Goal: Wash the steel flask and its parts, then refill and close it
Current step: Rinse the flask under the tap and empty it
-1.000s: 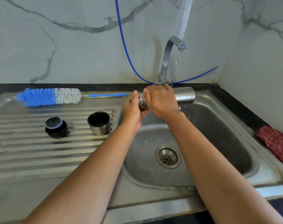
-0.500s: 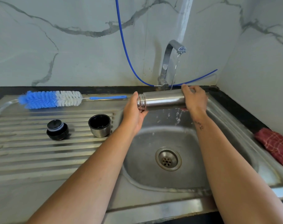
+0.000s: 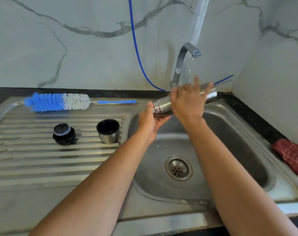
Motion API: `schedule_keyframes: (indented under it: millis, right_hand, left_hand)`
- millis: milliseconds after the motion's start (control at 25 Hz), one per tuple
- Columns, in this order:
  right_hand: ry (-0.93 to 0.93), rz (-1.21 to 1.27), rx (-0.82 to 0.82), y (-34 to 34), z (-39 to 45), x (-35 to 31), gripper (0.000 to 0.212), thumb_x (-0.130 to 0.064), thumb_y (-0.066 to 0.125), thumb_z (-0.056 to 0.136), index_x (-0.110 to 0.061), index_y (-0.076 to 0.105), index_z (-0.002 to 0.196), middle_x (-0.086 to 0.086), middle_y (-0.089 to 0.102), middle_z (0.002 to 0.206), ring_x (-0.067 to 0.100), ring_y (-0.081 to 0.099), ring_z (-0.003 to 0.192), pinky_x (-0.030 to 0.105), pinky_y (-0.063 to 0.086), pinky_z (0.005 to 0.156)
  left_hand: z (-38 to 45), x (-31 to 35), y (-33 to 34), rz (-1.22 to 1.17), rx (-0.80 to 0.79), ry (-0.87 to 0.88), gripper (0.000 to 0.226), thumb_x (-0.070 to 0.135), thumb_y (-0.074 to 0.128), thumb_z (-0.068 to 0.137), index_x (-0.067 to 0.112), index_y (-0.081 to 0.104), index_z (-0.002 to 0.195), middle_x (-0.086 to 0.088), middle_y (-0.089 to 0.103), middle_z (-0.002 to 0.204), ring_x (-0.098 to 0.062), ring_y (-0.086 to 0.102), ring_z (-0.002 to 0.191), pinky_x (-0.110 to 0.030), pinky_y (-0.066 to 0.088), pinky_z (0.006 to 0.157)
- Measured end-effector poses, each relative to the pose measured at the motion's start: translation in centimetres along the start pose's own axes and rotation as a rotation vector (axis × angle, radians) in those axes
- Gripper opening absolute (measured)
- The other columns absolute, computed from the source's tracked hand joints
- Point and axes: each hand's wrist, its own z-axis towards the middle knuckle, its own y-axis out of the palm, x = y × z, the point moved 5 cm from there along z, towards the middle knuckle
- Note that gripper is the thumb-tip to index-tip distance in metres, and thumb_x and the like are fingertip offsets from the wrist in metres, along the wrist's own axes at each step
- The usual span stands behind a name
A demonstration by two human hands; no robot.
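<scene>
The steel flask (image 3: 165,106) lies nearly level above the sink (image 3: 247,133), threaded mouth toward the left hand (image 3: 149,123), base raised slightly toward the back corner. The left hand cups the mouth end from below, fingers curled under the neck. The right hand (image 3: 187,101) lies over the flask body with fingers spread and fairly straight, blurred, palm on the steel. Water runs from the tap (image 3: 184,60) just behind the right hand onto the flask. Left of the left hand, on the ribbed drainboard (image 3: 42,160), stand 2 parts: the steel cup (image 3: 108,131), near the basin edge, and the black stopper (image 3: 64,134) farther left. Beyond them lies the bottle brush (image 3: 58,102). A red cloth (image 3: 293,154) sits on the sink's right rim.
</scene>
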Motion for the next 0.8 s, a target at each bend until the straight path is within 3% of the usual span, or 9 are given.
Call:
schedule_keyframes:
  millis: [80,160,240,320,400,480,560,680,800]
  right_hand:
    - [-0.256,0.036,0.014,0.3,-1.2,-3.8,0.052,-0.042,0.033,0.104,-0.016,0.075,0.088,0.010,0.077,0.097,0.032,0.068,0.101,0.062,0.030,0.114]
    - [-0.305,0.078,0.079,-0.6,-0.8,-2.5,0.050,-0.041,0.036,0.103,-0.017,0.074,0.083,0.008,0.075,0.085,0.031,0.069,0.086,0.058,0.038,0.105]
    - [-0.034,0.017,0.018,-1.1,0.6,2.3,0.052,-0.041,0.031,0.104,-0.014,0.076,0.096,0.013,0.073,0.101,0.034,0.064,0.103,0.068,0.026,0.112]
    - [0.214,-0.043,-0.069,-1.4,1.1,5.6,0.055,-0.035,0.026,0.104,-0.008,0.073,0.110,0.018,0.068,0.117,0.037,0.055,0.124,0.074,0.012,0.114]
    - [0.078,-0.098,-0.077,-1.1,0.2,2.7,0.055,-0.028,0.022,0.100,-0.006,0.073,0.099,0.020,0.071,0.101,0.037,0.063,0.107,0.073,0.022,0.113]
    - [-0.241,-0.009,-0.049,0.2,-1.1,-1.9,0.054,-0.030,0.021,0.097,-0.012,0.070,0.085,0.013,0.071,0.082,0.033,0.067,0.081,0.062,0.039,0.105]
    - [-0.305,0.108,-0.088,-0.2,-1.1,-2.5,0.053,-0.040,0.023,0.102,-0.019,0.069,0.084,0.006,0.072,0.083,0.028,0.064,0.077,0.051,0.042,0.098]
    - [0.068,0.179,-0.083,-0.8,1.3,3.5,0.049,-0.050,0.033,0.103,-0.018,0.069,0.108,0.008,0.067,0.112,0.029,0.059,0.102,0.056,0.036,0.106]
    - [0.421,0.861,-0.197,-0.5,1.3,6.5,0.059,-0.058,0.050,0.099,-0.015,0.056,0.138,0.007,0.059,0.131,0.025,0.056,0.122,0.039,0.042,0.106]
  left_hand:
    - [0.2,0.1,-0.4,0.037,0.027,0.023,0.035,0.033,0.040,0.111,0.006,0.062,0.104,-0.017,0.070,0.093,-0.023,0.072,0.081,-0.040,0.062,0.071]
    - [0.2,0.7,-0.8,0.053,0.032,0.052,0.036,0.034,0.043,0.110,0.003,0.060,0.117,-0.019,0.071,0.102,-0.025,0.072,0.089,-0.039,0.063,0.070]
    - [0.2,1.3,-0.9,0.048,0.023,0.072,0.032,0.033,0.046,0.109,0.006,0.055,0.123,-0.021,0.068,0.114,-0.030,0.071,0.101,-0.044,0.063,0.082]
    - [0.0,1.5,-0.8,0.064,0.026,0.084,0.022,0.031,0.047,0.109,0.012,0.055,0.113,-0.019,0.067,0.116,-0.030,0.069,0.104,-0.048,0.061,0.089]
    - [-0.1,1.3,-0.6,0.100,0.027,0.096,0.023,0.031,0.046,0.109,0.010,0.054,0.114,-0.024,0.066,0.122,-0.031,0.068,0.105,-0.049,0.060,0.089]
    - [-0.1,1.1,-0.7,0.123,0.030,0.104,0.030,0.032,0.045,0.109,0.006,0.053,0.122,-0.029,0.064,0.127,-0.033,0.069,0.103,-0.049,0.061,0.088]
    - [-0.3,1.3,-0.8,0.121,0.039,0.115,0.027,0.031,0.045,0.109,0.008,0.055,0.119,-0.028,0.064,0.126,-0.035,0.069,0.108,-0.048,0.061,0.088]
    - [-0.9,2.2,-1.0,0.044,0.088,0.122,0.016,0.028,0.046,0.109,0.014,0.054,0.109,-0.022,0.066,0.120,-0.034,0.069,0.109,-0.045,0.062,0.084]
    - [-1.4,1.7,-2.0,-0.033,0.195,0.082,0.024,0.026,0.042,0.107,0.009,0.056,0.118,-0.020,0.068,0.119,-0.032,0.071,0.103,-0.045,0.064,0.081]
